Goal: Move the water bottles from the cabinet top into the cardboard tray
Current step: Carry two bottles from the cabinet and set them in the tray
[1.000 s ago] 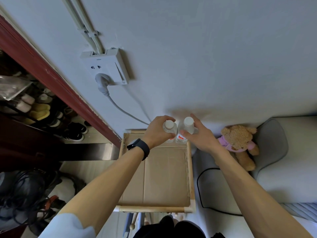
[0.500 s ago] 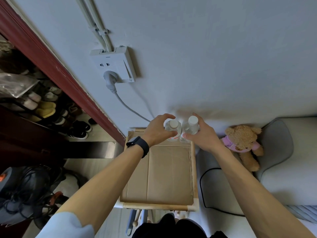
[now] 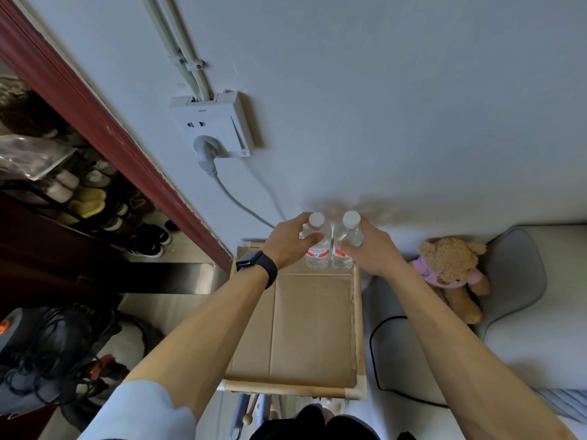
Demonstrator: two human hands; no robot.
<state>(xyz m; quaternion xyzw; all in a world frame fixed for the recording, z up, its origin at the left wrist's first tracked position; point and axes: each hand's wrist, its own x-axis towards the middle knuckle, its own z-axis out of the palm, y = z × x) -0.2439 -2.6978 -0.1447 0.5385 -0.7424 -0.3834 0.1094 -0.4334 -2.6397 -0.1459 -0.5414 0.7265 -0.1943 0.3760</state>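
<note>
Pale wall w/ a socket (image 3: 212,122) at 11 o'clock; below it the cardboard tray (image 3: 357,315), shoe rack at 9, teddy bear (image 3: 451,269) at 3. Since a sec ago both bottles sit lower, bases now down at the tray's far end near 12 o'clock, so placement looks nearly done. Count: 2 water bottles, 1 tray. Left hand (image 3: 287,244) grip wraps left bottle (image 3: 316,246); right hand (image 3: 370,250) grip wraps right bottle (image 3: 346,244). Bottles upright, side by side, touching. Both grips closed round them, not let go yet. Cabinet top not in view
</note>
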